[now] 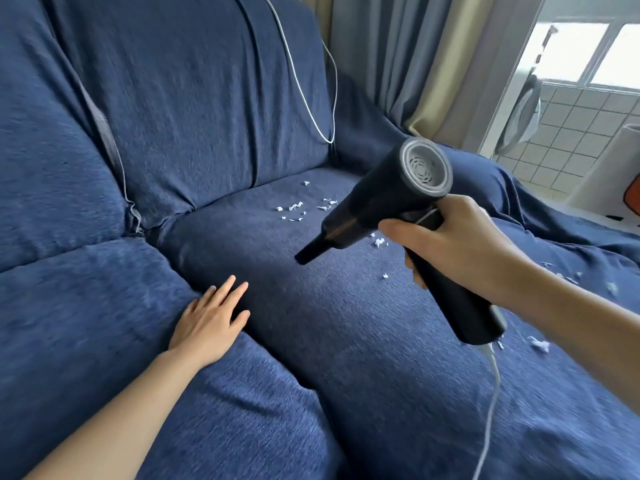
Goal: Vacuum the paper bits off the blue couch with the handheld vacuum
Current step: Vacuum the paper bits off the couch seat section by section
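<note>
Handheld vacuum (391,199), black: gripped by right hand (453,247), nozzle angled down above the blue couch (346,341) seat; white cord (491,393) trailing from handle. Left hand (211,320): open, flat on cushion; paper bits (294,211): scattered behind nozzle and rightward.

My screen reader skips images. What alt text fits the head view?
A right hand holds a black handheld vacuum above a blue couch, nozzle aimed down near scattered white paper bits. The left hand rests flat on the cushion.
</note>
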`<state>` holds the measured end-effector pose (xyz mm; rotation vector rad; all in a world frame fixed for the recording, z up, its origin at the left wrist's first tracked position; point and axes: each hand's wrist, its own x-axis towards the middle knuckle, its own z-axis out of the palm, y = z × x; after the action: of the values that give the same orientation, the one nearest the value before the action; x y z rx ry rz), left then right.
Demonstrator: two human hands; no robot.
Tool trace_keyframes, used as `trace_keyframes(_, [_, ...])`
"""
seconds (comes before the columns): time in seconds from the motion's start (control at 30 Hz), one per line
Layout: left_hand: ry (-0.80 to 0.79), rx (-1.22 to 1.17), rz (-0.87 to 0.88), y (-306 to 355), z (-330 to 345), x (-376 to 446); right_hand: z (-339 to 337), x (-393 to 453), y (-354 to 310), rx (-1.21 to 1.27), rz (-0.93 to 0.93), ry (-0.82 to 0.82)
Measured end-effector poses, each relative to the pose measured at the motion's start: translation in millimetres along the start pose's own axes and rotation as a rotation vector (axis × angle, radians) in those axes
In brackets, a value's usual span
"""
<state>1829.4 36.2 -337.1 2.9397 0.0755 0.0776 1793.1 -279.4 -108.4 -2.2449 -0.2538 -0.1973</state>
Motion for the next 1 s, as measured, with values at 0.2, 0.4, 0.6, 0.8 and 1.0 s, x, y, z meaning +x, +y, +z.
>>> trace_keyframes(0.2, [0.021, -0.062, 0.106, 16, 2, 20, 10, 19, 7, -0.025, 0.005, 0.012])
trace_keyframes(0.4, [0.020, -0.098, 0.147, 50, 4, 51, 5, 37, 16, -0.055, -0.001, 0.095])
trace_keyframes(0.6, [0.008, -0.127, 0.124, 68, 2, 80, 11, 58, 26, -0.021, -0.005, 0.081])
trace_keyframes(0.8, [0.014, -0.121, 0.096, 73, 1, 105, 27, 93, 24, -0.027, -0.024, 0.070])
trace_keyframes(1.0, [0.106, -0.175, 0.037, 74, 0, 137, 48, 126, 30, 0.002, -0.030, 0.068])
